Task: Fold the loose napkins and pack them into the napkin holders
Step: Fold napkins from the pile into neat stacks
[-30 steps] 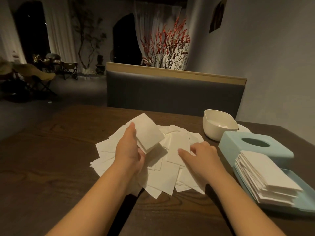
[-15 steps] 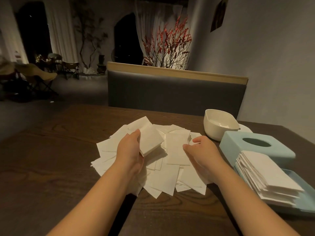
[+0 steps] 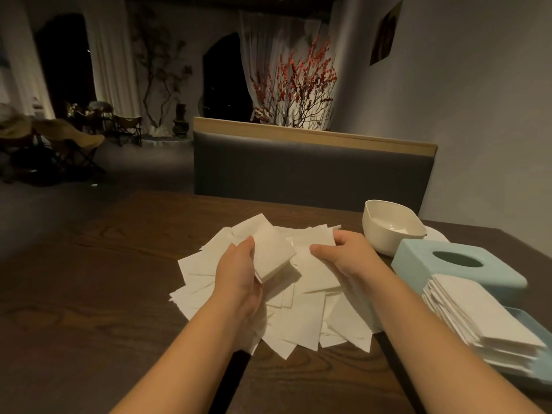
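Observation:
Several loose white napkins lie spread in a heap on the dark wooden table. My left hand holds a small stack of folded napkins just above the heap. My right hand grips the far edge of one flat napkin on the heap, thumb toward me and fingers over its far corner. At the right, a stack of folded napkins sits in a light blue tray. A light blue holder lid with an oval opening lies behind it.
A white bowl-shaped holder stands at the back right of the table, on a white plate. A grey upholstered bench back rises beyond the table's far edge. The wall is close on the right.
My left hand has lowered the folded stack toward the heap. My right hand has moved forward from the near side of the heap and taken hold of a napkin's far edge.

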The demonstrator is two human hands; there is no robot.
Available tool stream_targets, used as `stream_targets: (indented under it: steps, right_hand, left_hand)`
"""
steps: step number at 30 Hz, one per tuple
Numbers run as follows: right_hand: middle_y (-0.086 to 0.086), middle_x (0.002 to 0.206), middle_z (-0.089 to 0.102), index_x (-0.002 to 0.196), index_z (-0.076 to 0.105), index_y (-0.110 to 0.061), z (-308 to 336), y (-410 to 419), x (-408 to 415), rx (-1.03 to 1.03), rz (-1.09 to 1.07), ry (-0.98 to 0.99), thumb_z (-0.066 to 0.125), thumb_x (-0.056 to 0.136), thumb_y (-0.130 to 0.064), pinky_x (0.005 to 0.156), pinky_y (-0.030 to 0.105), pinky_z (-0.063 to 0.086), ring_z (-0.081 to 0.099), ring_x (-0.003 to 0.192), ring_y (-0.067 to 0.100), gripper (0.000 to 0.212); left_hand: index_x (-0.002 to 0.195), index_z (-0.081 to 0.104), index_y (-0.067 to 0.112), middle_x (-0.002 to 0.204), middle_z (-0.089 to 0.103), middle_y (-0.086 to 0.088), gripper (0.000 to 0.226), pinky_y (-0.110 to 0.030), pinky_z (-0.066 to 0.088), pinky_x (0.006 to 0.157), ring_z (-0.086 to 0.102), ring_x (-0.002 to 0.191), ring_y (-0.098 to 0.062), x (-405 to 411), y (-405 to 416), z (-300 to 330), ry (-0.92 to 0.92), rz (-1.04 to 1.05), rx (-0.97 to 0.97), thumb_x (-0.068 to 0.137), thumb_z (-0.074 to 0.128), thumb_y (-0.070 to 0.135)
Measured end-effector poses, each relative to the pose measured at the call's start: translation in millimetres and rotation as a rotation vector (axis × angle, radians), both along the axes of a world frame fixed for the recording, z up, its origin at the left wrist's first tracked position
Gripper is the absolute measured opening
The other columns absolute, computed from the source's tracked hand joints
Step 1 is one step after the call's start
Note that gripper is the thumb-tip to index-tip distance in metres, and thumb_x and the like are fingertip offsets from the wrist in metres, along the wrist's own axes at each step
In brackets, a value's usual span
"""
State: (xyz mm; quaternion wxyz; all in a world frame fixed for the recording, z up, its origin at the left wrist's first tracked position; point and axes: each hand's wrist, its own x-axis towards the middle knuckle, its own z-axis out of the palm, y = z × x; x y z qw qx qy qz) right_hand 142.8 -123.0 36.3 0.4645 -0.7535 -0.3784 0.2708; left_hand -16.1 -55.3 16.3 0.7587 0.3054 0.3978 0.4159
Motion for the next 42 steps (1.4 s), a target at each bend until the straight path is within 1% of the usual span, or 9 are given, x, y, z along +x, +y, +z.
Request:
stream_targets:
  steps: [5,8,11,17,21,25,31,38,42]
  right_hand:
    - [-0.002,0.098,0.069,0.107,0.067,-0.023,-4.0,-12.1,11.3,0.252,-0.134,0.008,0.064,0.095,-0.029,0.067,0.026,0.051,0.066,0.09,0.016,0.014]
    - [-0.002,0.102,0.068,0.112,0.063,-0.025,2.8,-23.7,16.4,0.445,-0.173,0.143,0.063,0.095,-0.03,0.065,0.026,0.052,0.066,0.091,0.016,0.017]
    - [-0.004,0.099,0.072,0.113,0.063,-0.03,8.0,-33.2,15.8,0.548,-0.046,0.26,0.063,0.093,-0.027,0.064,0.027,0.057,0.071,0.088,0.015,0.021]
    - [-0.004,0.098,0.076,0.116,0.065,-0.026,3.3,-31.5,-1.5,0.305,0.284,0.274,0.067,0.088,-0.018,0.068,0.029,0.059,0.074,0.088,0.016,0.029]
    - [-0.004,0.1,0.076,0.113,0.066,-0.029,-6.8,-19.3,-6.8,0.326,0.159,0.219,0.068,0.091,-0.022,0.071,0.031,0.06,0.073,0.09,0.016,0.024]
    - [-0.005,0.1,0.075,0.111,0.067,-0.03,-13.3,-12.3,-10.1,0.493,0.007,0.364,0.071,0.088,-0.025,0.082,0.045,0.06,0.072,0.097,0.02,0.024]
    - [-0.004,0.109,0.07,0.121,0.061,-0.029,-18.4,-7.4,-19.2,0.516,-0.114,0.384,0.069,0.09,-0.027,0.083,0.041,0.059,0.067,0.101,0.018,0.032]
    - [-0.003,0.104,0.071,0.108,0.061,-0.035,-20.6,-6.2,-15.3,0.567,-0.143,0.473,0.068,0.091,-0.025,0.08,0.043,0.06,0.069,0.097,0.018,0.021]
    - [0.0,0.107,0.072,0.115,0.062,-0.031,-17.9,-6.4,-11.5,0.601,-0.162,0.577,0.067,0.091,-0.023,0.079,0.045,0.06,0.069,0.098,0.022,0.025]
  left_hand:
    - [0.089,0.05,0.029,0.108,0.061,-0.008,0.013,-0.053,0.046,0.105,0.058,0.104,-0.027,-2.9,-0.3,2.3,0.023,0.007,0.031,0.102,0.053,0.029]
    - [0.102,0.053,0.032,0.113,0.061,-0.01,0.003,-0.055,0.047,0.103,0.058,0.107,-0.03,-3.1,-6.4,3.4,0.015,-0.016,0.062,0.102,0.053,0.035]
    - [0.113,0.057,0.026,0.115,0.062,-0.01,0.018,-0.056,0.046,0.104,0.058,0.11,-0.032,1.1,-7.8,1.3,0.033,-0.083,0.114,0.102,0.051,0.039]
    - [0.109,0.071,0.013,0.097,0.077,-0.014,0.029,-0.052,0.056,0.095,0.071,0.098,-0.034,9.8,-14.8,-5.0,0.151,-0.301,0.193,0.102,0.053,0.033]
    - [0.111,0.072,0.015,0.099,0.077,-0.014,0.033,-0.056,0.055,0.094,0.07,0.102,-0.035,12.2,-13.5,-8.6,0.114,-0.343,0.174,0.1,0.053,0.039]
    - [0.115,0.067,0.017,0.101,0.077,-0.014,0.033,-0.054,0.059,0.083,0.071,0.099,-0.036,14.5,-13.8,-11.1,0.04,-0.277,0.128,0.104,0.045,0.039]
    - [0.094,0.073,0.022,0.089,0.078,-0.009,0.04,-0.058,0.055,0.094,0.07,0.099,-0.036,18.5,-15.0,-12.8,0.139,-0.279,0.254,0.101,0.048,0.052]
    - [0.112,0.073,0.023,0.111,0.073,-0.014,0.051,-0.062,0.053,0.094,0.066,0.11,-0.039,18.8,-8.7,-22.5,0.127,-0.415,0.339,0.084,0.054,0.061]
    - [0.112,0.072,0.015,0.111,0.072,-0.015,0.045,-0.062,0.049,0.1,0.064,0.111,-0.038,16.6,-8.4,-21.8,0.126,-0.399,0.414,0.081,0.062,0.047]
